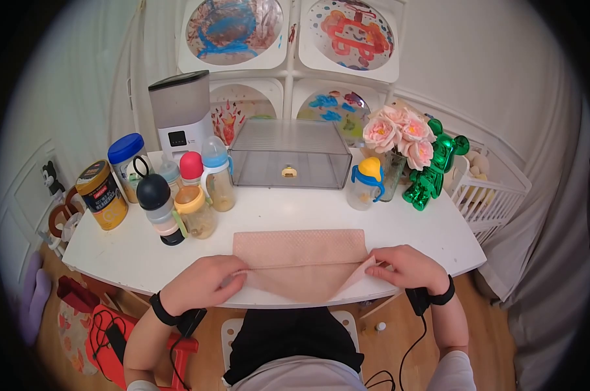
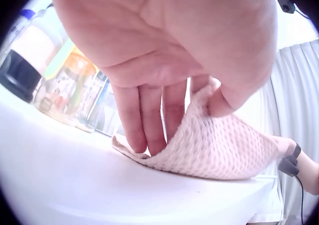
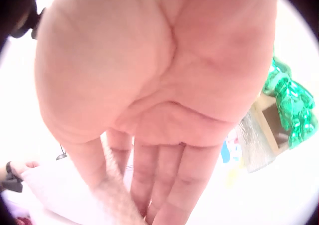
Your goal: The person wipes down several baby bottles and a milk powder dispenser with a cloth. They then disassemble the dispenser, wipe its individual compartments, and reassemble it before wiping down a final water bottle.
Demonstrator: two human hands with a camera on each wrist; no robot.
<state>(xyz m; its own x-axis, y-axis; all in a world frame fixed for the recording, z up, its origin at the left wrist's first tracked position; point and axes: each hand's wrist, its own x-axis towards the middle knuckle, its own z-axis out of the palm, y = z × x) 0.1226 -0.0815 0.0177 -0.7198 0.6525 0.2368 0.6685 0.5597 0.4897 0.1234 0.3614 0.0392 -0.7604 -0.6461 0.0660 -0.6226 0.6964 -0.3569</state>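
White table (image 1: 415, 225) with a pink cloth (image 1: 300, 250) near its front edge.
A grey-tinted clear box (image 1: 291, 161) stands beyond the cloth, whose far part lies flat while its near part is raised at both sides: the left hand (image 1: 203, 281) pinches one side between thumb and forefinger, the right hand (image 1: 409, 266) the other. A yellow-topped cup (image 1: 365, 189) stands beside the box.

Soft, bright light fills the head view, whose edges bow into black. Both wrist views look overexposed: the bench (image 2: 75, 180) glares white, the green figure (image 3: 294, 105) glints.
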